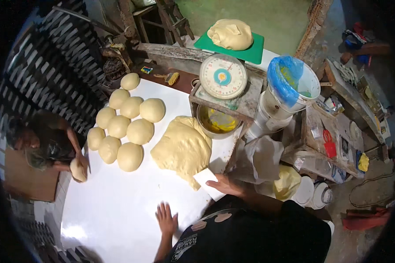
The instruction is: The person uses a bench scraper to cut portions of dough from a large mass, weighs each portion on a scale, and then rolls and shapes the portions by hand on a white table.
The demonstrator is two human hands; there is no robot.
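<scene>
My right hand (226,184) grips a white dough scraper (210,183), its blade against the lower tip of a large slab of yellowish dough (182,144). Fingers spread, my left hand (166,218) is over the white tabletop (118,210) and holds nothing. Several round dough balls (130,158) sit close together left of the slab. Beyond it stands a dial scale (224,76) with a green tray (257,49) on top. A lump of dough (230,34) rests on that tray.
At the left edge a co-worker's hands (80,166) hold another dough ball. Under the scale's stand is a metal bowl (219,120) with yellow residue. A white bucket (309,85) lined with a blue bag stands to the right. A brush (170,79) lies at the table's far edge.
</scene>
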